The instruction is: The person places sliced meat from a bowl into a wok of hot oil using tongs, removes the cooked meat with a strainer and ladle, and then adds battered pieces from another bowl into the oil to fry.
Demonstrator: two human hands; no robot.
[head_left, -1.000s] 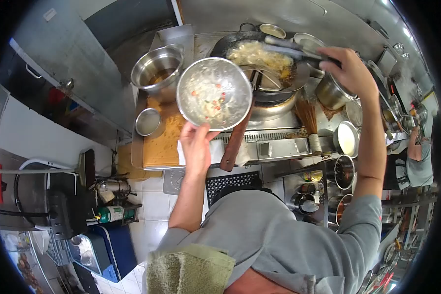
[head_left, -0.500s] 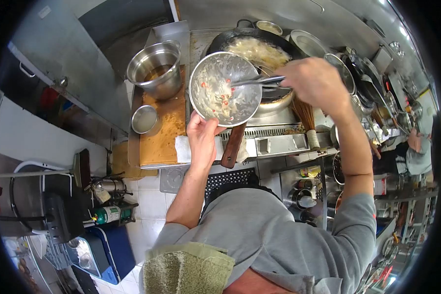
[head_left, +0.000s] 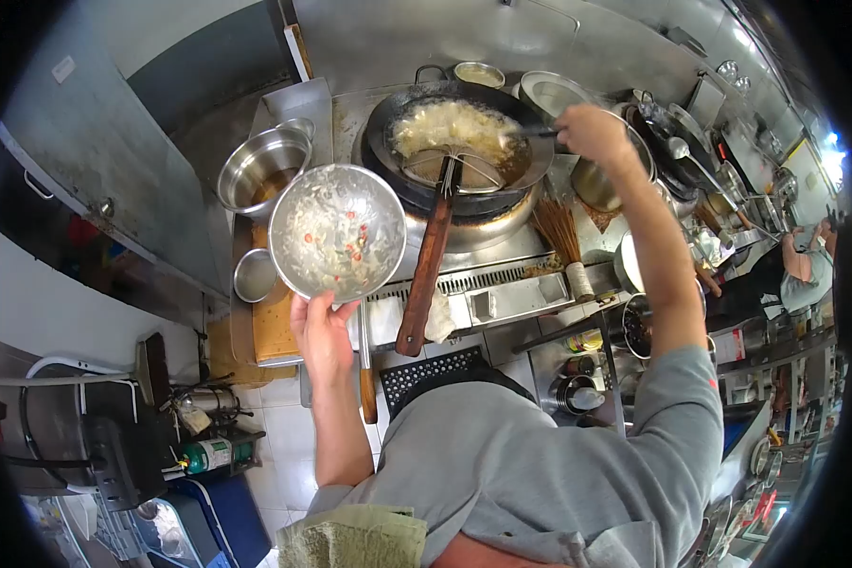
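My left hand (head_left: pixel 324 333) grips the near rim of a metal mixing bowl (head_left: pixel 381 201), which is tilted toward me. Pale wet batter and bits of red chilli coat its inside. Over the right side of the wok (head_left: pixel 381 128), my right hand (head_left: pixel 592 133) is closed around dark-handled tongs (head_left: pixel 540 132); their tips are blurred above the oil. Pale battered pieces (head_left: pixel 454 125) bubble in the wok's oil. A strainer with a long wooden handle (head_left: pixel 426 270) rests across the wok's near side, its wire head partly in the oil.
Left of the wok stand a steel pot (head_left: pixel 246 175) and a small metal cup (head_left: pixel 255 275) on a board (head_left: pixel 276 331). A bamboo brush (head_left: pixel 560 237) lies on the stove's right side. Lidded pans and a small dish (head_left: pixel 479 74) sit behind. Another person (head_left: pixel 805 265) is at far right.
The bowl in my left hand has moved left, away from the wok. My right hand has taken the tongs out of the bowl and over the wok. The view has shifted, showing more of the wok.
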